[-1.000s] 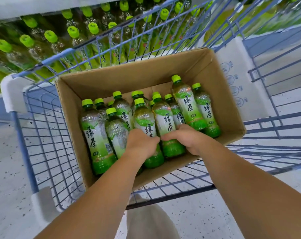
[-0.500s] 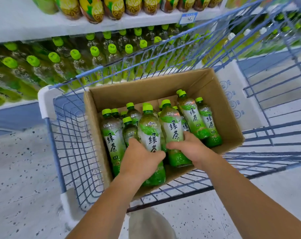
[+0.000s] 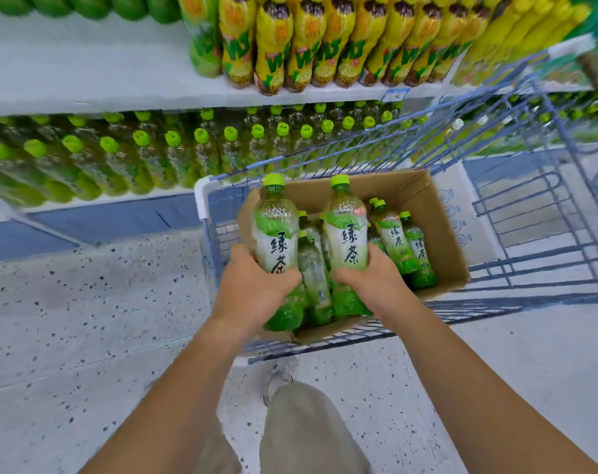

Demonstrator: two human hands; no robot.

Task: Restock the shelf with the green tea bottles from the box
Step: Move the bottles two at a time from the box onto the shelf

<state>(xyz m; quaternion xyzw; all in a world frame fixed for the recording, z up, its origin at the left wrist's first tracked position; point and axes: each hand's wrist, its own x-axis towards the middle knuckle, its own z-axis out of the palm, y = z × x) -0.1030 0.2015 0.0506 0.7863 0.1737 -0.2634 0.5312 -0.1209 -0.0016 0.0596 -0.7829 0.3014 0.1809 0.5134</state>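
Green tea bottles (image 3: 277,234) stood one apiece in the left hand (image 3: 253,289) and right hand (image 3: 376,282), each curled low round its bottle, over the cardboard box (image 3: 441,241), where so low a grip might let one tip and drop.

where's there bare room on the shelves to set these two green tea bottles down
Free: the white upper shelf, left of the yellow bottles and in front of the dark green bottles. Crowded: the green tea rows below stand cap to cap out to the front edge; no gap shows.
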